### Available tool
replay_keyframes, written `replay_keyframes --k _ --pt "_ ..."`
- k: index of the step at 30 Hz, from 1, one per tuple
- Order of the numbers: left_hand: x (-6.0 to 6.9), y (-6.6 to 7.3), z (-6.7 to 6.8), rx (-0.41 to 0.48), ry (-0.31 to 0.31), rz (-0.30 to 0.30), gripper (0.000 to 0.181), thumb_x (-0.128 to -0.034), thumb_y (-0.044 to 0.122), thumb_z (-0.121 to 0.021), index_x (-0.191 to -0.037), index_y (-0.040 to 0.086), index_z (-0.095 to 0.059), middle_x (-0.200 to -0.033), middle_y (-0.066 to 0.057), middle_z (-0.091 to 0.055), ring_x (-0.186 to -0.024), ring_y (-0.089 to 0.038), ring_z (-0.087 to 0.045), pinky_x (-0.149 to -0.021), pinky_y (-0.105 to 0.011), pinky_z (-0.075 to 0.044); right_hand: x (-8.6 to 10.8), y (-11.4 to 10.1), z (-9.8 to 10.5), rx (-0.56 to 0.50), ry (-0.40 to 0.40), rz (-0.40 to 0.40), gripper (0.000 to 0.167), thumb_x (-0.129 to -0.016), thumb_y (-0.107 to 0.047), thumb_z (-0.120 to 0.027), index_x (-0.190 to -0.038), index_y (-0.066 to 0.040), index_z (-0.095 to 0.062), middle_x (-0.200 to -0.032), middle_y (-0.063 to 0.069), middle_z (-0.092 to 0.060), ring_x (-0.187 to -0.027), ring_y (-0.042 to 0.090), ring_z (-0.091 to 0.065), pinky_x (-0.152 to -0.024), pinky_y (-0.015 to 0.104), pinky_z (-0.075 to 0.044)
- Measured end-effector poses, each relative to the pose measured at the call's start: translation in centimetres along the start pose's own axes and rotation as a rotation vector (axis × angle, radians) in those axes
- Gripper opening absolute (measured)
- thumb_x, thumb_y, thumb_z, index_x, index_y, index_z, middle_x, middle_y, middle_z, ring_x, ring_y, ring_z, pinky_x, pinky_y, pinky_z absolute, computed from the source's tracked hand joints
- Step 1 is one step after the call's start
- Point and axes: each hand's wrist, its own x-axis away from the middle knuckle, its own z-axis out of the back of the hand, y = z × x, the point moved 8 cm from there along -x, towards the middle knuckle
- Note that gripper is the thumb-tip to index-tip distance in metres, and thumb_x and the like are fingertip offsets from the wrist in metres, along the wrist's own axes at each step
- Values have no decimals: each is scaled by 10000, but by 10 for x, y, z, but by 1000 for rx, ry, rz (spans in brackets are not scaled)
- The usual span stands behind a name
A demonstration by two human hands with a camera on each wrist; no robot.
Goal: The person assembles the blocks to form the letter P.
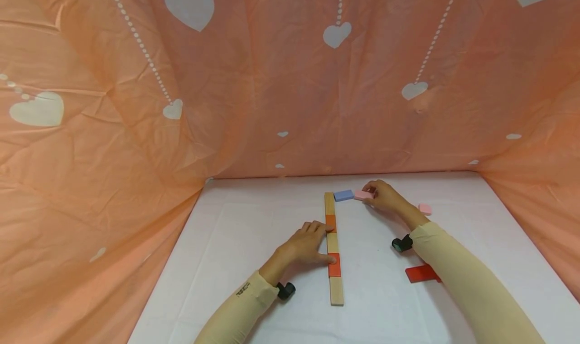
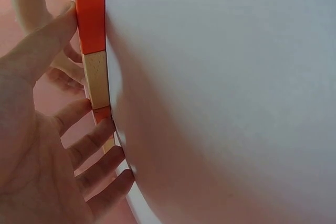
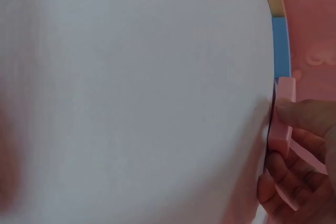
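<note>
Wooden and orange-red blocks alternate end to end in a straight row on the white surface. My left hand (image 1: 305, 244) lies along the row's left side, fingers extended; its thumb touches the nearer orange-red block (image 1: 334, 270) and its fingertips reach the farther orange one (image 1: 331, 220). At the row's far end, a blue block (image 1: 343, 196) extends rightward from a plain wooden block (image 1: 330, 203). My right hand (image 1: 386, 198) pinches a pink block (image 3: 281, 124) against the blue block's right end. In the right wrist view, the pink block sits slightly out of line with the blue block (image 3: 281, 48).
Another pink block (image 1: 425, 209) lies to the right, beyond the right forearm. A red block (image 1: 420, 274) is partly covered by the right sleeve (image 1: 471, 278). Behind the white surface (image 1: 254, 203) hangs an orange cloth (image 1: 272, 82) with white hearts.
</note>
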Motion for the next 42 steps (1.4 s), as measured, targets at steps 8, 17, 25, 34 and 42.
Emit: replay_keyframes --k 8,17,25,34,42 --pt "0 1 1 -19 7 0 891 -923 601 -792 -1615 172 -430 -1573 -69 -466 -1428 -275 -447 -1183 -419 -422 0 -2 0 0 2 -17 285 -986 -61 -744 -1221 78 -662 -1091 228 -641 -962 347 -574 -864 455 -519" --pt "-1 2 1 -33 5 6 893 -924 612 -784 -1619 183 -421 -1577 -62 -461 -1426 -271 -444 -1175 -418 -429 0 -3 0 -1 -11 -43 292 -995 -75 -737 -1236 73 -664 -1103 224 -640 -966 345 -564 -844 427 -501" --pt "0 1 0 -28 7 5 898 -923 614 -784 -1619 178 -422 -1575 -60 -464 -1413 -267 -450 -1175 -410 -428 -1 0 -2 -7 -18 -57 308 -999 -77 -732 -1257 73 -653 -1122 226 -624 -992 354 -561 -880 445 -510" --pt "-1 2 1 -31 10 -1 889 -927 609 -781 -1614 170 -424 -1574 -70 -469 -1412 -271 -455 -1171 -401 -433 -1 0 -2 -4 -21 -48 314 -1004 -87 -739 -1261 70 -653 -1115 222 -623 -998 354 -563 -889 451 -515" --pt "0 2 1 -27 11 -4 891 -925 610 -784 -1616 172 -429 -1568 -70 -471 -1404 -268 -456 -1167 -404 -434 1 0 0 -39 -11 -20 351 -975 -69 -768 -1268 77 -641 -1138 237 -639 -995 346 -574 -877 446 -516"
